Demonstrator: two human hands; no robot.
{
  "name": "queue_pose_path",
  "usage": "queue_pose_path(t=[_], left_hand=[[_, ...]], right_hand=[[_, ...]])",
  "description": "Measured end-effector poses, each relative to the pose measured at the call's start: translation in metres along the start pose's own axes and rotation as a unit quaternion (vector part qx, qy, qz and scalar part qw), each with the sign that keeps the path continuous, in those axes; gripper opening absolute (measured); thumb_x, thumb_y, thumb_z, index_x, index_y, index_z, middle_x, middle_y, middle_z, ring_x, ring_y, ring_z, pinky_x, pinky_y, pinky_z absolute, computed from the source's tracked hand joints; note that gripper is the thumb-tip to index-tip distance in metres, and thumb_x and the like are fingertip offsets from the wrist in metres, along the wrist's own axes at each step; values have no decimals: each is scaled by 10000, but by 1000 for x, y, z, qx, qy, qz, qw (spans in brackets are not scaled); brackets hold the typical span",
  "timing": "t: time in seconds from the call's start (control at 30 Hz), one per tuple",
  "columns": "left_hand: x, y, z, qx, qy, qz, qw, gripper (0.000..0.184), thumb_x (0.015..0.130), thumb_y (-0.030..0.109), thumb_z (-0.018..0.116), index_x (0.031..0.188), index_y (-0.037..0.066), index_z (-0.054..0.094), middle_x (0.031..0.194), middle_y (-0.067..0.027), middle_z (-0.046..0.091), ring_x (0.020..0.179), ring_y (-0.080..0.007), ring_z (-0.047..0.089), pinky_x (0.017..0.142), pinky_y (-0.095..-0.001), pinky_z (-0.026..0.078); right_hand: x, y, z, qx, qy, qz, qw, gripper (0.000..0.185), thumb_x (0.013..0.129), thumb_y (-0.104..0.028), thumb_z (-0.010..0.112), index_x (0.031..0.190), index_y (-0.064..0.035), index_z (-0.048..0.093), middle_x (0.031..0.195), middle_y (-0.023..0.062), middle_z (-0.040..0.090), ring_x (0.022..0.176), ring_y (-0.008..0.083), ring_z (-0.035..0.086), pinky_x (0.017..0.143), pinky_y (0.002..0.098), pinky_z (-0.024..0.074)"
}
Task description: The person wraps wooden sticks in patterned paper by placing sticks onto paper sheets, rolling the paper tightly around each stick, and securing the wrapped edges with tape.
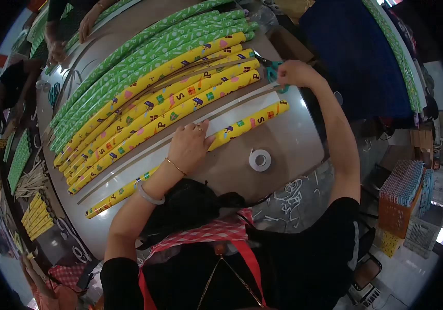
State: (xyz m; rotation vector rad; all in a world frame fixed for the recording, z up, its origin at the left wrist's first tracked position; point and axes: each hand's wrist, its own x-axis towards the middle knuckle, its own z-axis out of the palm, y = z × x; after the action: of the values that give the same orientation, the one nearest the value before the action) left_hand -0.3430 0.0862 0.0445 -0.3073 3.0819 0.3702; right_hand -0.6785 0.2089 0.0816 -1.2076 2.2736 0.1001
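My left hand (pixel 188 144) lies with fingers stretched out over a long narrow brown strip (pixel 128 172). Its thumb side touches a yellow patterned wrapping-paper roll (pixel 252 123). Further right, my right hand (pixel 299 74) is closed in a pinch at the strip's far end. Scissors (pixel 271 71) with teal handles lie beside its fingertips, partly hidden by the hand. A roll of white tape (pixel 259 160) sits nearer to me on the table (pixel 221 181). Beyond the strip, several more yellow rolls (pixel 180 106) are lined up side by side.
Green patterned rolls (pixel 144 59) lie behind the yellow ones. Another person's hands (pixel 90 23) work at the far left edge. More rolls (pixel 38 216) are on the left surface. A dark blue cloth (pixel 350 57) covers the right; an orange crate (pixel 397 206) stands on the floor.
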Motion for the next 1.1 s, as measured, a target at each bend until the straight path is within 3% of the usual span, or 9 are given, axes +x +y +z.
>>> queue_pose_path(t=[0.03, 0.67, 0.83, 0.93, 0.97, 1.0, 1.03, 1.07, 1.1], left_hand=[[0, 1, -1, -7, -6, -6, 1000, 442, 886, 297, 462, 1211, -3, 482, 902, -93, 604, 874, -239, 536, 750, -361, 426], [1, 1, -1, -10, -8, 8, 1000, 438, 871, 281, 489, 1200, -9, 484, 1032, -110, 579, 914, -265, 533, 759, -372, 443], [2, 2, -1, 11, -2, 5, 1000, 469, 851, 313, 519, 1179, -21, 486, 1014, -88, 597, 884, -242, 546, 729, -377, 445], [1, 0, -1, 16, 14, 18, 1000, 475, 864, 331, 496, 1183, -21, 482, 1014, -93, 595, 879, -245, 546, 735, -378, 443], [1, 0, 0, 12, 15, 18, 1000, 473, 869, 333, 488, 1182, -22, 483, 1008, -92, 595, 876, -246, 546, 738, -378, 441], [1, 0, 0, 7, 14, 17, 1000, 473, 874, 336, 481, 1181, -23, 483, 1002, -91, 595, 872, -247, 545, 741, -379, 439], [1, 0, -1, 5, 12, 15, 1000, 473, 874, 336, 481, 1181, -23, 483, 1002, -91, 595, 872, -247, 545, 741, -379, 439], [1, 1, -2, -2, 4, 12, 1000, 472, 876, 332, 478, 1183, -26, 480, 986, -93, 597, 873, -248, 545, 745, -378, 437], [2, 1, -3, -8, -2, 8, 1000, 471, 878, 329, 476, 1186, -28, 477, 970, -95, 599, 873, -249, 545, 750, -378, 436]], right_hand=[[-5, 7, 0, -45, 75, -34, 996, 181, 700, -238, 638, 753, -65, 652, 746, 92, 635, 669, 225, 590, 634, 350, 474], [-26, 111, -31, 66, 62, 142, 986, 175, 715, -193, 659, 787, -34, 676, 764, 84, 638, 712, 174, 584, 669, 295, 459], [-48, 155, -38, 64, 141, 236, 959, 253, 725, -245, 610, 815, -15, 663, 786, 138, 639, 757, 246, 607, 693, 334, 470], [-92, 225, -35, 73, 208, 405, 887, 330, 795, -333, 572, 840, -17, 652, 847, 144, 626, 789, 297, 593, 695, 399, 457], [-116, 274, -22, 18, 261, 402, 877, 360, 813, -366, 564, 825, -18, 656, 819, 155, 627, 790, 316, 597, 683, 422, 454], [-160, 260, -23, 48, 295, 464, 834, 362, 820, -355, 555, 832, -8, 657, 784, 164, 625, 766, 329, 602, 670, 432, 448], [-189, 384, 16, -66, 268, 388, 879, 371, 825, -352, 533, 783, 0, 640, 740, 174, 607, 689, 308, 591, 627, 421, 440], [-234, 406, 31, -60, 258, 356, 896, 370, 838, -317, 493, 699, 17, 572, 632, 172, 545, 577, 278, 547, 553, 404, 404], [-275, 367, 45, 43, 348, 405, 844, 345, 846, -272, 475, 656, 16, 499, 555, 151, 458, 504, 223, 488, 498, 391, 358]])
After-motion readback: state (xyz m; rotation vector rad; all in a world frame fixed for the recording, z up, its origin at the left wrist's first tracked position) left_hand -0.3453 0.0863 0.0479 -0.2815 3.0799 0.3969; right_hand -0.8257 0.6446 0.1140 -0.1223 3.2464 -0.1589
